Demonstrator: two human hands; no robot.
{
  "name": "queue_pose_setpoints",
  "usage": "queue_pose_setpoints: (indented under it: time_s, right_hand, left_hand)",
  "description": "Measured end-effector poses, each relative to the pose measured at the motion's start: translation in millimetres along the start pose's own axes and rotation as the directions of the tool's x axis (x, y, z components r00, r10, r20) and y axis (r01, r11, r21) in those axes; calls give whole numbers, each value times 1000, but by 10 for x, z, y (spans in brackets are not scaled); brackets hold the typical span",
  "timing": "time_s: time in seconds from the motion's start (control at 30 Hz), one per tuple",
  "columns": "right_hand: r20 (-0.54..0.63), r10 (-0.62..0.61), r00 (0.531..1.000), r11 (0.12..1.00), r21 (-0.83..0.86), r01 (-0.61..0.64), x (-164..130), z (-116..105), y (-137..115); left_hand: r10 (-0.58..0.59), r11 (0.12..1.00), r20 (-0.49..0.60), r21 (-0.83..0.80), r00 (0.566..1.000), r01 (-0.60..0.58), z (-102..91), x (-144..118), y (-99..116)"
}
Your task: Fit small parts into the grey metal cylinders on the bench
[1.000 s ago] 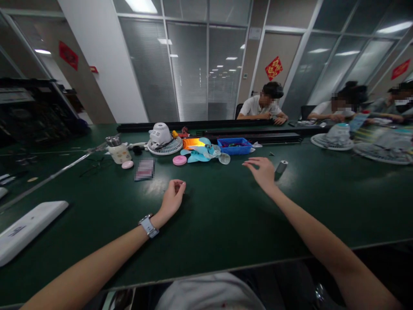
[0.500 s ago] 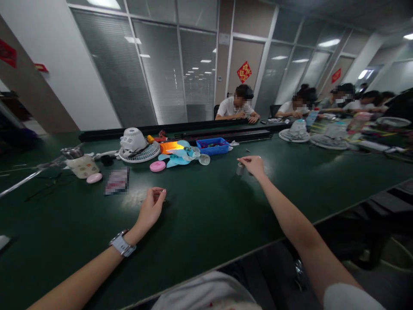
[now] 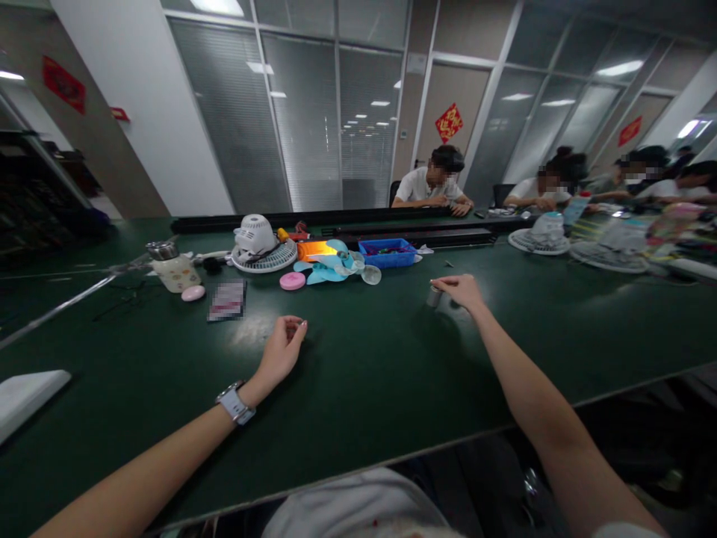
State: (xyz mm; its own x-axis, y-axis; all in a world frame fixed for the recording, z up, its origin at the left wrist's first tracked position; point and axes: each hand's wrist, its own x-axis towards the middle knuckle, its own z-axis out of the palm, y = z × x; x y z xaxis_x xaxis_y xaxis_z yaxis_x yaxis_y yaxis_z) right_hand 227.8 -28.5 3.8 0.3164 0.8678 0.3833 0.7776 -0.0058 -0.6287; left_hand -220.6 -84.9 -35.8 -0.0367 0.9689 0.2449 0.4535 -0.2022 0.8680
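On the right, the fingertips of my right hand (image 3: 460,290) pinch the top of a small grey cylinder (image 3: 433,297), which appears upright on or just above the dark green tabletop (image 3: 358,366). My left hand (image 3: 281,347), with a watch (image 3: 236,403) on its wrist, rests over the table left of centre. Its fingers are curled in toward the thumb, and whatever may be between them is hidden. Beyond that hand lie a pink round lid (image 3: 292,281) and a flat dark-edged card-like item (image 3: 227,300).
A white fan part (image 3: 255,243), light blue fan blades (image 3: 325,270) and a blue tray (image 3: 388,254) of small parts stand toward the back. A jar (image 3: 173,270) is at left, a white object (image 3: 28,400) at the near left edge. Other people sit across the table.
The view has swung left, so everything sits further right and more of the white object shows at the left. Both hands keep nearly the same pose, the right still at the cylinder.
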Motion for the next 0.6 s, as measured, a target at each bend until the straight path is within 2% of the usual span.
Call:
queue_pose_setpoints:
  time_s: [0.13, 0.23, 0.33, 0.47, 0.6]
  right_hand:
    - [22, 1, 1000, 1000, -13, 0, -17, -21, -25]
    - [83, 28, 996, 1000, 1, -28, -22, -60, -43]
    - [186, 19, 982, 997, 70, -33, -31, -84, -24]
    - [332, -22, 943, 967, 246, -64, -54, -63, 74]
    - [352, 16, 936, 948, 292, -126, -80, -51, 120]
  left_hand:
    - [17, 999, 5, 29, 1000, -17, -10, -9, 8]
    - [13, 1000, 3, 27, 1000, -13, -12, -14, 2]
    - [7, 1000, 5, 20, 1000, -7, -12, -22, 11]
    - [13, 1000, -2, 27, 1000, -13, -16, -34, 37]
    - [28, 999, 4, 33, 1000, -28, -26, -30, 36]
